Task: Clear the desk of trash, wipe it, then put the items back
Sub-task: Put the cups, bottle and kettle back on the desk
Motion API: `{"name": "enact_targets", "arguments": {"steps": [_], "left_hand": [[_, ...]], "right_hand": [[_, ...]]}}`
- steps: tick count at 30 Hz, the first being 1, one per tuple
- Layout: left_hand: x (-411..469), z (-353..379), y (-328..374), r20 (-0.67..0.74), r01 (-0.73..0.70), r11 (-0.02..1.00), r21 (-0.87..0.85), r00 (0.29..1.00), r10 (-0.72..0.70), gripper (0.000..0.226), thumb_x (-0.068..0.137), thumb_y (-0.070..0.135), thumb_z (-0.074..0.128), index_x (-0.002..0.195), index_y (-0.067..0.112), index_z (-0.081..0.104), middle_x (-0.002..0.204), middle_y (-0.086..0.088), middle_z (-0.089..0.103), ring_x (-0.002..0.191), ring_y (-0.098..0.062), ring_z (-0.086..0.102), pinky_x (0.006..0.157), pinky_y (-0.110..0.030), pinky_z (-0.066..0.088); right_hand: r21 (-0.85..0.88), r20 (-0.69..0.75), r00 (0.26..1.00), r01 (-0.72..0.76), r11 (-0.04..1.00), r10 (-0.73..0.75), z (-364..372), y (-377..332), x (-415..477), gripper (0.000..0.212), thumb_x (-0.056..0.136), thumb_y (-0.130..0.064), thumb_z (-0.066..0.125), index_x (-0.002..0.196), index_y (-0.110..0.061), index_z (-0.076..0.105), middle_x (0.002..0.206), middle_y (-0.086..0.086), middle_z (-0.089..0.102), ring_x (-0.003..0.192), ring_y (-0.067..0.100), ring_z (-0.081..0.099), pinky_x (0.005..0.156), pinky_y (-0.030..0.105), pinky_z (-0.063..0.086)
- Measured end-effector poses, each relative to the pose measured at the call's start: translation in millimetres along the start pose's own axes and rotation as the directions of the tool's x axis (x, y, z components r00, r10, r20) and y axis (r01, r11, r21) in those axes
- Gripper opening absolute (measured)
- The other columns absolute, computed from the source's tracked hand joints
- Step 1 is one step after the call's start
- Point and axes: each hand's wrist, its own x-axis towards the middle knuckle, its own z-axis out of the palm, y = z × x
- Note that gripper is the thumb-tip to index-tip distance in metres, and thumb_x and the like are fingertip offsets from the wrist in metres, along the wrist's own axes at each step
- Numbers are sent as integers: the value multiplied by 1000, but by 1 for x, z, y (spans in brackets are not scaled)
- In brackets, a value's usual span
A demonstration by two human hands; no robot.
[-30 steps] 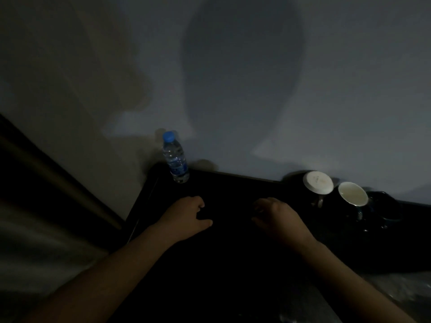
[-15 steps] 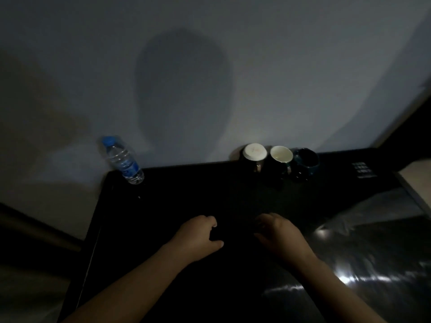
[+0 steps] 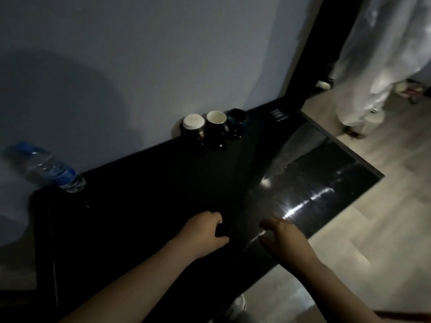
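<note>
We see a black desk. Bottle, left of frame: clear, blue cap and label. Mugs: dark, two white-topped.

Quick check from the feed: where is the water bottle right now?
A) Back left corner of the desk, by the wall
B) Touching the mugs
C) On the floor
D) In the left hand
A: the water bottle stands at the back left corner of the black desk, against the wall and well apart from the three mugs further right.
</note>
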Motion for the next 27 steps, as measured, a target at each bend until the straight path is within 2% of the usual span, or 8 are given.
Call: {"name": "enact_targets", "arguments": {"steps": [3,10,17,20,22,27], "left_hand": [[-2,17,18,-23,-89,995,45,996,90,48,84,44,67,125,22,53,118,4,55,104,-11,55,91,-28,49],[3,62,93,107,-292,943,160,955,277,47,85,43,66,124,19,54,119,1,55,104,-13,55,89,-28,49],[5,141,175,264,-422,857,297,898,351,50,85,43,65,125,15,55,124,-5,57,113,-20,55,94,-28,44],[-1,183,212,316,-456,838,300,876,363,52,85,43,65,128,16,53,129,-3,55,117,-19,54,96,-25,44],[-6,214,237,348,-469,835,287,863,366,54,85,41,65,130,17,52,131,-2,55,118,-17,54,96,-24,44],[-21,290,301,432,-526,801,287,817,381,54,85,41,64,131,17,52,130,-2,54,116,-16,54,96,-28,46]], "right_hand": [[18,-59,995,-78,997,79,0,19,-29,29,91,-28,58,119,-22,61,117,-3,61,106,13,58,86,27,48],[103,-159,926,-330,938,343,8,88,-115,32,92,-31,58,122,-24,58,115,-6,60,102,10,58,77,19,41],[241,-153,817,-515,823,556,30,161,-209,33,91,-33,56,123,-25,57,118,-6,60,103,9,58,79,18,42],[331,-130,769,-561,759,625,35,193,-256,32,91,-31,56,122,-24,58,118,-6,60,91,7,61,74,16,45],[379,-115,742,-582,720,661,39,217,-288,31,90,-30,57,120,-24,59,117,-6,61,87,7,64,77,21,50],[408,-89,676,-645,646,731,52,280,-364,30,90,-31,59,119,-25,59,120,-7,61,105,9,57,77,18,42]]}}
